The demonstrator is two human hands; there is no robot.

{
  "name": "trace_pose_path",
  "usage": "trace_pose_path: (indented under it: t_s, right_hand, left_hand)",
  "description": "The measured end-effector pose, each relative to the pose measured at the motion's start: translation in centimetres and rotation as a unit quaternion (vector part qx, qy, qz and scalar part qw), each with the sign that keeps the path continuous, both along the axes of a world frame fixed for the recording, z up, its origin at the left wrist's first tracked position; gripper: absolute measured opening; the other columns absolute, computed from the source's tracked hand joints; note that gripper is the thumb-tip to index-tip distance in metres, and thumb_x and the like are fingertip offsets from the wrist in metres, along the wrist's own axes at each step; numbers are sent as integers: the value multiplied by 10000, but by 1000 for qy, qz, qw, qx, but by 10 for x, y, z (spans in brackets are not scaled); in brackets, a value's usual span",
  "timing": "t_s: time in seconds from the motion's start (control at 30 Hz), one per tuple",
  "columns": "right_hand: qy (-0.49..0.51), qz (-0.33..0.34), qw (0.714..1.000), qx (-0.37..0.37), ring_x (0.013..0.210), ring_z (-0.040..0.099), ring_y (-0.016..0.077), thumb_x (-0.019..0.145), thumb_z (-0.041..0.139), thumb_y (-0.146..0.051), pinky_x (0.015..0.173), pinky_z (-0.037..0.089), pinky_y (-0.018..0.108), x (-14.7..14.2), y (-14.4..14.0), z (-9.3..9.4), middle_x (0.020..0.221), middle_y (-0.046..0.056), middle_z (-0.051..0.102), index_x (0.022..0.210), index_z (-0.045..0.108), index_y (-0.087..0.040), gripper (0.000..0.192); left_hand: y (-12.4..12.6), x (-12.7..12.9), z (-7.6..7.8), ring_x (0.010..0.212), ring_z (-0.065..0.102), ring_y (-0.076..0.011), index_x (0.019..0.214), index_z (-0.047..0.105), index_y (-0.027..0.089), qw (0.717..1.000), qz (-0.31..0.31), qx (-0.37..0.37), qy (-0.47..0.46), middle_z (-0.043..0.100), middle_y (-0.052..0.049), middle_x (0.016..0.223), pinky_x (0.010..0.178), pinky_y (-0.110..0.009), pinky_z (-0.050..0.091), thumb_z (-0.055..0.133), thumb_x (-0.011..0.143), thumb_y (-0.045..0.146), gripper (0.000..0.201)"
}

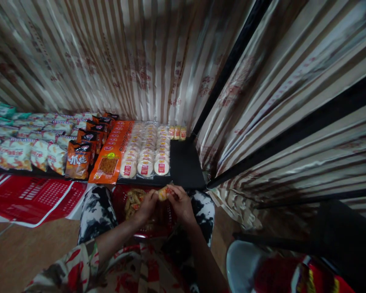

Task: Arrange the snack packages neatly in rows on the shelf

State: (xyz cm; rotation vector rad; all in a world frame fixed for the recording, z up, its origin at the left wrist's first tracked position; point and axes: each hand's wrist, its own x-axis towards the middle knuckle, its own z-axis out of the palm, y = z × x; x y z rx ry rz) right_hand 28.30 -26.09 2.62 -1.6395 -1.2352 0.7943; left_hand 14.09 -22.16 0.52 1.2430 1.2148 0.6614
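Observation:
Between the fingertips of both hands is a small yellow wrapped snack (162,194), held above my lap. My left hand (148,204) pinches its left end, and my right hand (180,202) grips its right end. Below them a red basket (146,235) rests between my knees, with several similar yellow packets (133,200) in its left part. My hands and forearms hide some of the basket. Just beyond, on a black shelf (186,163), a few small yellow packets (177,132) stand in a row at the back.
Left of the bare shelf part lie rows of round white wrapped crackers (145,165), a flat orange packet (106,156), orange bags (78,159) and white snack bags (12,154). Striped curtain (158,61) and a black pole (228,65) close off the back. A pale stool (242,264) stands at right.

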Motion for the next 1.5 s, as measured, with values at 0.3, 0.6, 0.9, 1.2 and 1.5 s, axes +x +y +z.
trace_pose_path:
  t_s: [0.3, 0.6, 0.9, 1.2, 1.5]
  right_hand:
    - [-214, 146, 966, -12, 1125, 539, 216, 750, 589, -110, 995, 440, 352, 17, 4, 17, 1194, 101, 587, 1231, 595, -169, 484]
    - [-304, 148, 941, 4, 1072, 525, 233, 766, 556, -88, 949, 455, 371, 31, 10, 26, 1151, 100, 609, 1258, 561, -165, 499]
    - [-336, 61, 939, 42, 1006, 521, 244, 809, 577, -179, 904, 449, 366, 43, 23, 29, 1107, 97, 632, 1194, 580, -162, 385]
    - [-366, -53, 929, 25, 926, 547, 248, 828, 576, -266, 839, 449, 357, 58, 55, 12, 1020, 99, 657, 1136, 599, -156, 328]
    - [-304, -140, 942, 20, 809, 598, 221, 838, 515, -315, 756, 471, 333, 74, 90, -11, 980, 121, 639, 1133, 589, -139, 351]
  left_hand:
    - [30, 5, 27, 433, 453, -109, 748, 447, 206, 986, -141, -76, 51, 499, 54, 532, 462, -230, 356, 352, 854, 392, 235]
    - [68, 25, 56, 341, 451, -90, 743, 437, 199, 948, -268, -87, 151, 503, 64, 463, 385, -193, 340, 296, 925, 323, 262]
    - [99, 59, 89, 320, 429, -79, 714, 508, 167, 917, -325, -24, 230, 484, 54, 439, 384, -184, 342, 359, 908, 353, 307]
    - [131, 97, 100, 377, 492, -109, 798, 612, 151, 897, -320, 89, 290, 524, 21, 492, 482, -223, 393, 337, 909, 395, 384]
    - [151, 127, 89, 451, 555, -103, 927, 643, 147, 892, -301, 136, 308, 680, -43, 746, 502, -214, 388, 375, 890, 327, 324]
